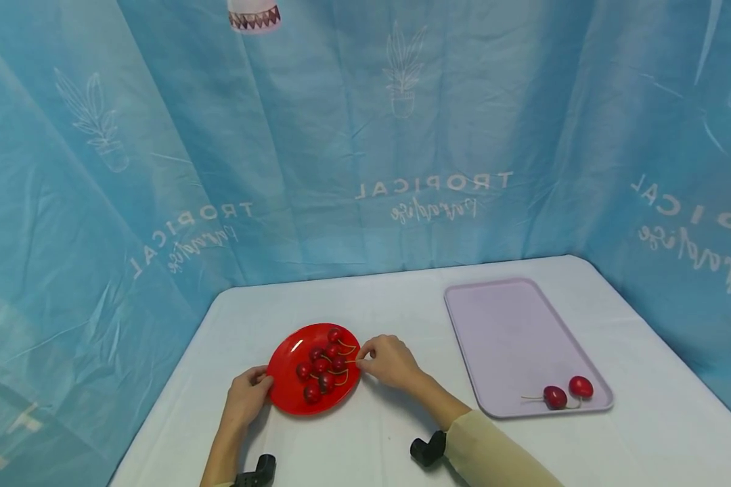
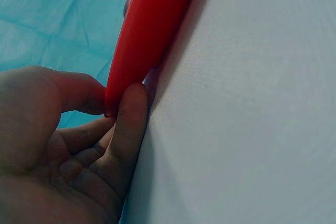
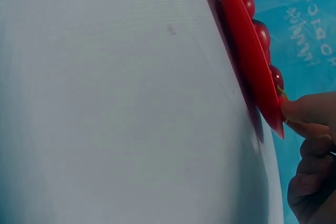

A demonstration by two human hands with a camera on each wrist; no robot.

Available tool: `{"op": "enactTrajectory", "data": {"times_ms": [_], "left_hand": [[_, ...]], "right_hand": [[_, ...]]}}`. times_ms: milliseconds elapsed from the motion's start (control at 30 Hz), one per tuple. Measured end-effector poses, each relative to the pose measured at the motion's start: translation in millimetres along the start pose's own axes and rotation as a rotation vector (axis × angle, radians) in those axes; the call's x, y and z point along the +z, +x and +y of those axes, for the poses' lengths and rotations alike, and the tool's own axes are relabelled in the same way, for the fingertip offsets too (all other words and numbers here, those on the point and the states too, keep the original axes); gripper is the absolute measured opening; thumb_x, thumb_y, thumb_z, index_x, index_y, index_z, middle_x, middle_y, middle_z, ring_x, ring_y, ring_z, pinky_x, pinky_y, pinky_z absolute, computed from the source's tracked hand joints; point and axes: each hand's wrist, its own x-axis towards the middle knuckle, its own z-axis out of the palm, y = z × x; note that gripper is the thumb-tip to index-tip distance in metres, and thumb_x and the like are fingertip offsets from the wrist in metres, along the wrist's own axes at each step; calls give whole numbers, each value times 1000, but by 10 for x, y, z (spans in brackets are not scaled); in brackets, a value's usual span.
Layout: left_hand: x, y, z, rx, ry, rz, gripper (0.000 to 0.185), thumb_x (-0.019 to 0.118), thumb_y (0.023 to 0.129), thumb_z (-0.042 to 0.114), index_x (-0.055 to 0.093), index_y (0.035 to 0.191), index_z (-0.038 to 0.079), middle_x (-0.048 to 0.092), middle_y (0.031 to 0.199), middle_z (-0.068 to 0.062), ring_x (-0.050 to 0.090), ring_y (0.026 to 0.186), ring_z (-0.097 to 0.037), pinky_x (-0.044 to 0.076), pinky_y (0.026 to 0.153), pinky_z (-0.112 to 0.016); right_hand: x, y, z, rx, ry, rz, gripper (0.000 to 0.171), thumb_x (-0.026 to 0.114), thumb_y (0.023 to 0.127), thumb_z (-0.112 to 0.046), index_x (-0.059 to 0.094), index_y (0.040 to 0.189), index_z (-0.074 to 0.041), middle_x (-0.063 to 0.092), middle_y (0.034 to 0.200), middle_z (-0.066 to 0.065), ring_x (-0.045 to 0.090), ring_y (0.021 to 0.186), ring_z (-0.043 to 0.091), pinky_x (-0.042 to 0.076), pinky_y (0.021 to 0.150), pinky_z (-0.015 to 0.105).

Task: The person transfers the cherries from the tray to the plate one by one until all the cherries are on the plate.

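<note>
On the white tabletop (image 1: 402,433), the left hand (image 1: 246,396) grips the rim of the red plate (image 1: 286,358) to steady it, while just beside it the right hand (image 1: 390,362) seems to pinch a cherry stem (image 1: 348,361) among the cherries (image 1: 323,368).

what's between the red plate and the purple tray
In the head view, the right hand and bare tablecloth lie between plate and tray.
</note>
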Motion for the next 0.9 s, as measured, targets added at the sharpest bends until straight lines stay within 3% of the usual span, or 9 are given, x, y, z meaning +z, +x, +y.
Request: {"op": "enactTrajectory", "data": {"times_ms": [400, 700, 900], "left_hand": [[7, 2, -16, 2, -6, 4, 40, 51, 92, 17, 57, 125, -6, 61, 105, -16, 56, 90, -26, 48, 66, -23], [2, -8, -29, 19, -30, -3, 39, 52, 93, 16, 57, 125, -6, 62, 105, -16, 58, 87, -24, 51, 68, -25], [13, -19, -29, 14, -44, -12, 40, 53, 93, 17, 56, 126, -6, 62, 107, -17, 59, 86, -24, 52, 68, -24]], "right_hand": [[-94, -54, -29, 23, -9, -41, 10, 69, 83, -18, 76, 89, -16, 46, 53, -6, 38, 47, 8, 31, 40, 24], [-268, -136, -80, -68, -35, -51, 18, 71, 84, -21, 74, 101, -16, 47, 57, -7, 40, 48, 8, 36, 43, 23], [-419, -262, -132, -103, -89, -61, 14, 72, 84, -24, 74, 98, -20, 46, 56, -9, 40, 49, 7, 36, 45, 23]]}}
